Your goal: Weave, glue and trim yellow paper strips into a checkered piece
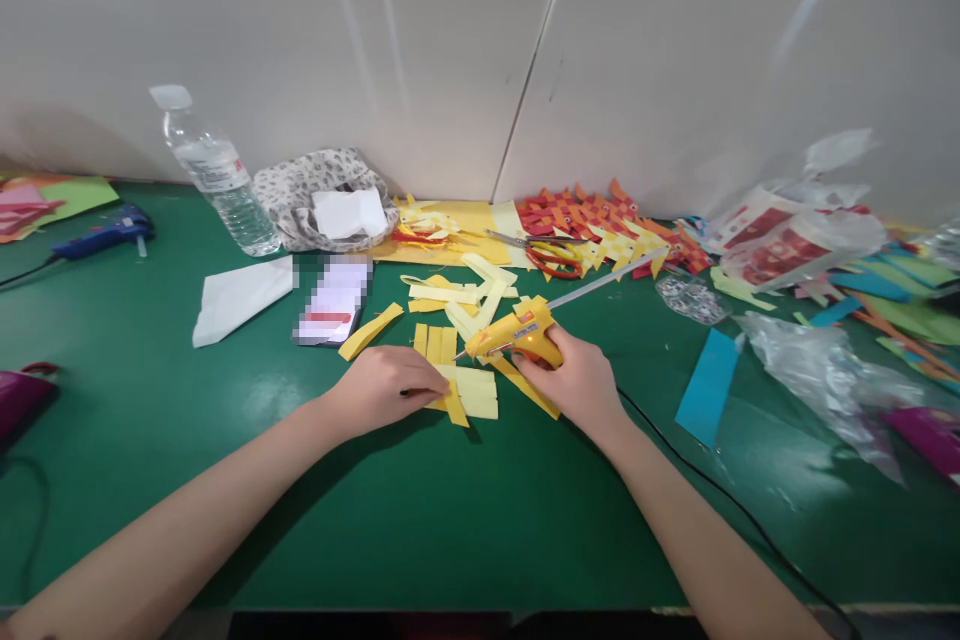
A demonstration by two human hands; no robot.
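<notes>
My right hand (585,375) is wrapped round the handle of a yellow hot glue gun (514,332), with a long clear glue stick (607,280) jutting from its back. The gun's nozzle points left, just above a piece of crossed yellow strips (476,392) on the table. My left hand (390,388) is closed, its fingertips pinching a darker yellow strip (455,407) at that piece. A small dark thing (409,392) shows at the left fingers; I cannot tell what it is. Loose pale yellow strips (487,295) lie just behind the gun.
Behind stand a water bottle (221,180), a patterned pouch (322,195), scissors (551,250) and woven red pieces (577,215). A phone (334,300) lies left, near a blue glue gun (105,235). At right are plastic bags (825,370), a blue strip (707,388) and a black cord (697,465).
</notes>
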